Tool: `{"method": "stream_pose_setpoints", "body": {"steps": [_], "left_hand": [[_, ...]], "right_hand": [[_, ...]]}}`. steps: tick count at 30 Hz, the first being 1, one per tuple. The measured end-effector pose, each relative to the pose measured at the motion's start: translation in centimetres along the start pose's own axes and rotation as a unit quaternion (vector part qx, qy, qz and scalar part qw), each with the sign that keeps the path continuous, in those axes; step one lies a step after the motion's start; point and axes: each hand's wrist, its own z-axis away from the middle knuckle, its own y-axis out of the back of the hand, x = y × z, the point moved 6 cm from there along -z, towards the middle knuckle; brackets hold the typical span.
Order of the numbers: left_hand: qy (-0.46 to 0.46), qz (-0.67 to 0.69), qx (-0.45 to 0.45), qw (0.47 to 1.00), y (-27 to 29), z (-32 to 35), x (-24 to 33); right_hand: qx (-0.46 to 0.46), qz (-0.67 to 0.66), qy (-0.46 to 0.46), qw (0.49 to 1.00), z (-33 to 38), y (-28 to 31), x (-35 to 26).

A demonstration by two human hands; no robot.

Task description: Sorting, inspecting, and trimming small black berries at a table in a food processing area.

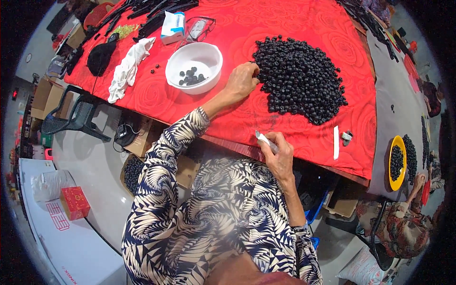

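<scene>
At the left edge of a big heap of small black ring-like parts [304, 78], my left hand [242, 80] has its fingers curled in. Whatever is between those fingertips is hidden. My right hand [280, 159] is closed around a small knife [267, 142] with a white handle, its short metal tip pointing up and left near the table's front edge. To the left of my left hand stands a white bowl [194, 52] with several of the black parts in its bottom. Everything rests on a red rose-patterned tablecloth [228, 116].
A white cloth [130, 69], a black pouch [101, 58], a tissue box [172, 29] and eyeglasses [202, 28] lie left and behind. A white strip [336, 142] is at the right. Beyond, a grey table holds a yellow tray [396, 164]; another person sits beside it.
</scene>
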Motion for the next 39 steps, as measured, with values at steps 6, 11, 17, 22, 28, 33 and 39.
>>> {"method": "stream_pose_setpoints", "body": {"steps": [6, 11, 17, 22, 28, 33, 39], "left_hand": [[0.01, 0.02, 0.019, 1.0, 0.2, 0.5, -0.4], [0.027, -0.001, -0.015, 1.0, 0.3, 0.3, 0.4], [0.019, -0.012, -0.018, 1.0, 0.1, 0.4, -0.2], [0.035, 0.062, -0.026, 0.997, 1.2, 1.6, 0.9], [0.189, 0.479, -0.046, 0.856, 3.3, 5.5, 3.7], [0.196, 0.585, -0.016, 0.787, 3.7, 7.3, 5.2], [0.197, 0.633, -0.013, 0.749, 4.0, 8.3, 5.7]], "right_hand": [[-0.006, -0.004, -0.007, 1.0, 0.1, -0.1, 0.2], [-0.009, 0.019, -0.011, 1.0, 0.1, -0.1, 0.0], [-0.013, 0.014, -0.008, 1.0, 0.0, -0.3, 0.2], [-0.001, 0.036, 0.007, 0.999, 0.0, -0.1, 0.3], [-0.01, 0.046, -0.003, 0.999, 0.0, -0.2, 0.3], [-0.014, 0.036, -0.006, 0.999, 0.0, -0.3, 0.1], [-0.024, 0.026, -0.056, 0.998, -0.1, -0.2, -0.3]]}}
